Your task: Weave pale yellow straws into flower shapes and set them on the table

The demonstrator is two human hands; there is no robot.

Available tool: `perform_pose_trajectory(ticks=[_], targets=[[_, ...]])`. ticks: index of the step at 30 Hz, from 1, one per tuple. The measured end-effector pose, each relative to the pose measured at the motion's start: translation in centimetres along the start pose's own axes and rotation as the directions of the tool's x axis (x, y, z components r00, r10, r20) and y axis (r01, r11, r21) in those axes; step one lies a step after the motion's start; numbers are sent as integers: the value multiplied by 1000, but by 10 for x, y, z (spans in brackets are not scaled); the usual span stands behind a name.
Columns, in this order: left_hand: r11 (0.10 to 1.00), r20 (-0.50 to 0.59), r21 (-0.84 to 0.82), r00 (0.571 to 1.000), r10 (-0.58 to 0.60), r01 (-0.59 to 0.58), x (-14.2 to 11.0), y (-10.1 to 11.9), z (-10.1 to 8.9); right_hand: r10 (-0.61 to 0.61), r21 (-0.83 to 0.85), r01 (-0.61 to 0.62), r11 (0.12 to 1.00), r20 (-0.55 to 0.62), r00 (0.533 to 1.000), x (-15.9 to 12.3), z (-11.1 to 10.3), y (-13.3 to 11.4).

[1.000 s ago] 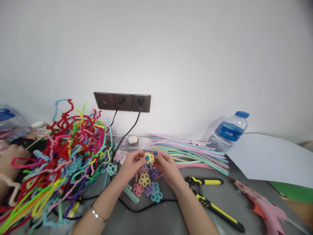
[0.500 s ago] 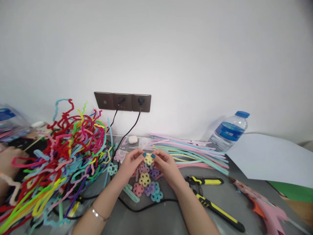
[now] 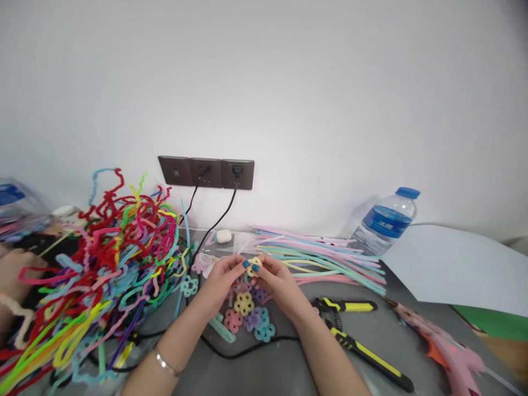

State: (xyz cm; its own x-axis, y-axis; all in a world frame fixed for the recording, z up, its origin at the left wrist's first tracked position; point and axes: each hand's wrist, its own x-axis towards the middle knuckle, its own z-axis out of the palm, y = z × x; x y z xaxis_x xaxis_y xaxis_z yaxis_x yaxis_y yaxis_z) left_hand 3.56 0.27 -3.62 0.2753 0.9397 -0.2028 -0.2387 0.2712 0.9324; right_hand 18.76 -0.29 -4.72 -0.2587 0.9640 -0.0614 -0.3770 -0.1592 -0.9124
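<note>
Between my two hands is a small yellow pipe-cleaner flower (image 3: pixel 254 268), raised a little above the table. My left hand (image 3: pixel 226 279) pinches its left side, thumb and fingers closed. From the right, my right hand (image 3: pixel 277 283) grips it with thumb and fingertips, partly covering the petals. Just below lie finished-looking flowers: a yellow one (image 3: pixel 244 303), a pink one (image 3: pixel 233 320), a purple one (image 3: pixel 253 318) and a blue one (image 3: pixel 264 329). Folded mint pipe cleaners (image 3: pixel 223 328) rest by my left wrist.
A tangled heap of pipe cleaners (image 3: pixel 124 258) fills the left, with another person's hand (image 3: pixel 18 272) beside it. Straight pastel pipe cleaners (image 3: pixel 330 256) lie behind. Pliers (image 3: pixel 363 346), a pink glue gun (image 3: pixel 449 352), and a water bottle (image 3: pixel 385 220) are right. A black cable (image 3: pixel 239 355) crosses the table.
The yellow flower has been tilted and turned between my fingertips, and my thumbs have moved closer together over it. The other things stay where they were.
</note>
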Motion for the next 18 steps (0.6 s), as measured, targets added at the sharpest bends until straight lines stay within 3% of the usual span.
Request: perform_pose_trajectory(ticks=[9,13,18], targets=[[992,24,-10,992,-127,127,-3,4,1,19,-122,-18,992,6,1000,0,-5,-4],[992,47,22,991,-123,122,-3,3,1,24,-148,-22,989,9,1000,0,-6,-6],[996,-3,-20,996,-89,89,-2,-2,1,8,-97,-11,995,-23,1000,1,-5,-4]])
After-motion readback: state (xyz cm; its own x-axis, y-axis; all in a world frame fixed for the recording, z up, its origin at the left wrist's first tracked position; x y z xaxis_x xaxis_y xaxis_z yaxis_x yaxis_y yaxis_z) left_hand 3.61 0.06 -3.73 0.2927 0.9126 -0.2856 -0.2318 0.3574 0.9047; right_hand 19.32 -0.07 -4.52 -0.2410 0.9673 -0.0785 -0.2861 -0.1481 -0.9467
